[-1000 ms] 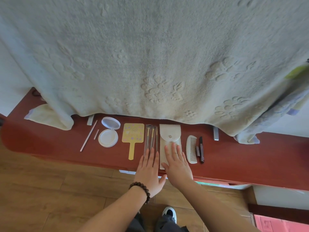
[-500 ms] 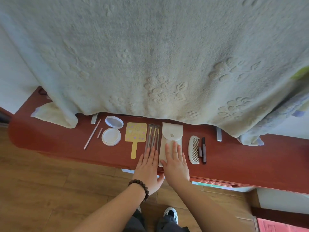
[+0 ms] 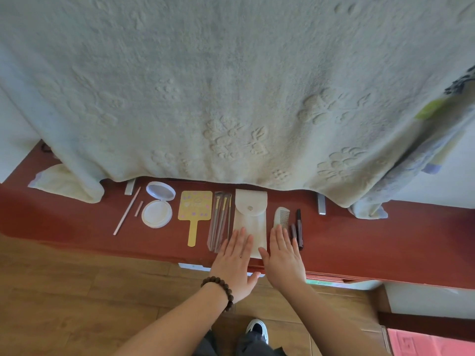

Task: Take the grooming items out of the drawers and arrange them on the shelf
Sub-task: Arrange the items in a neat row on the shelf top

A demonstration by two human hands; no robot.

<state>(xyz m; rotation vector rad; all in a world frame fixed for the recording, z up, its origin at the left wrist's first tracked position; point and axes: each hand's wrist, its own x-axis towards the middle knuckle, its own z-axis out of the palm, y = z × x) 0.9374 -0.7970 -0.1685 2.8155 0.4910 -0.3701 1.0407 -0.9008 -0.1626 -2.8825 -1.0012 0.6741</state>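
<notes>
Grooming items lie in a row on the red-brown shelf [image 3: 359, 237]: a thin pink stick [image 3: 127, 211], an open white compact [image 3: 157, 206], a yellow hand mirror [image 3: 194, 211], a clear pack of brushes [image 3: 219, 220], a cream snap pouch [image 3: 249, 214], a white comb [image 3: 281, 215] and a dark pencil [image 3: 299, 227]. My left hand [image 3: 235, 263] lies flat, fingers on the pouch's lower left part. My right hand [image 3: 282, 258] lies flat over the comb's near end, just right of the pouch. Neither hand holds anything.
A large pale towel [image 3: 231, 86] hangs over the back of the shelf. A folded cloth [image 3: 64, 183] lies at the shelf's left end. Metal brackets [image 3: 321, 204] stand at the back. Wooden floor and my shoe [image 3: 257, 328] are below.
My right hand slid right, off the pouch onto the comb's near end. My left hand shifted right from the brush pack onto the pouch's edge.
</notes>
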